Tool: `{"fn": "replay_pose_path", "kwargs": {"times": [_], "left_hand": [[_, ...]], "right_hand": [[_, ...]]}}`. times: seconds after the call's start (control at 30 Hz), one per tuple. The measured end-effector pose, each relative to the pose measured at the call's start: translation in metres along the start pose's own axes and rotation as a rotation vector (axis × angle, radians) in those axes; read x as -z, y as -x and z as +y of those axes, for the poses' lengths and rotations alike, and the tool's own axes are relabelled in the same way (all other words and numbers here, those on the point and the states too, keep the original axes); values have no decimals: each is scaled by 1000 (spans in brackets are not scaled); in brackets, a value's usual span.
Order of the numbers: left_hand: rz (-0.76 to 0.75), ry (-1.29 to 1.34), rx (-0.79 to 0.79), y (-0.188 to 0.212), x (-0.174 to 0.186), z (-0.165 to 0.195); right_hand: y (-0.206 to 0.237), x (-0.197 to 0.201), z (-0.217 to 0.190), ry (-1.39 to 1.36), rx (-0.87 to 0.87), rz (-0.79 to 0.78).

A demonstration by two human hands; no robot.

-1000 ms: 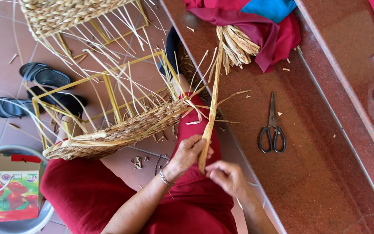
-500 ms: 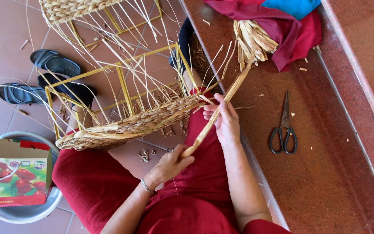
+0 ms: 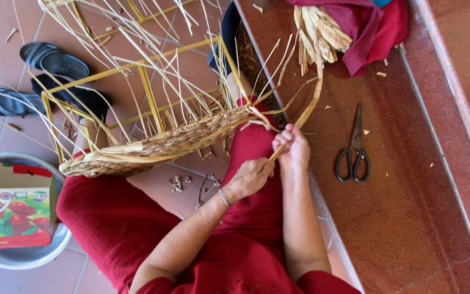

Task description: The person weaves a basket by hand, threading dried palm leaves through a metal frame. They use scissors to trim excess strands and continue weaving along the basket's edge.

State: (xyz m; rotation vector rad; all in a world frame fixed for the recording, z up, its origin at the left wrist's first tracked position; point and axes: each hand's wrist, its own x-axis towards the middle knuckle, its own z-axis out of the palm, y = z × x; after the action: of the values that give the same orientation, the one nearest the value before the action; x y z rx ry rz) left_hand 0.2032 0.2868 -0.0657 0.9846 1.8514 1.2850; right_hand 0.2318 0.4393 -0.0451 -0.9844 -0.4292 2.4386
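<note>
Both hands, right [image 3: 292,147] and left [image 3: 252,177], pinched shut on straw strand [image 3: 307,111] beside woven basket [image 3: 164,146]; tension should stay even.

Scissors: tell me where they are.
In the head view the scissors lie closed on the red stone ledge, just beyond the person's right hand.

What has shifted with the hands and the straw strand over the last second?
The right hand has slid up the straw strand toward the basket rim and grips it there. The left hand, which held the strand's lower end a second ago, now rests at that end beside the right. The half-woven basket on its yellow frame and the scissors lie as before.
</note>
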Motion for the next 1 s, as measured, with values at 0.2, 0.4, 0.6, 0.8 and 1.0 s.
{"fn": "replay_pose_path", "kwargs": {"times": [0.2,0.4,0.6,0.8,1.0], "left_hand": [[-229,565,570,40,15,6],[-226,795,608,80,30,15],[-211,813,628,114,40,13],[-115,780,617,129,63,15],[254,819,505,129,93,-7]], "right_hand": [[-13,-1,-5,-132,39,11],[-14,-4,5,-103,50,102],[-13,5,17,-84,58,143],[-13,6,19,16,187,128],[2,38,-14,61,235,-216]]}}
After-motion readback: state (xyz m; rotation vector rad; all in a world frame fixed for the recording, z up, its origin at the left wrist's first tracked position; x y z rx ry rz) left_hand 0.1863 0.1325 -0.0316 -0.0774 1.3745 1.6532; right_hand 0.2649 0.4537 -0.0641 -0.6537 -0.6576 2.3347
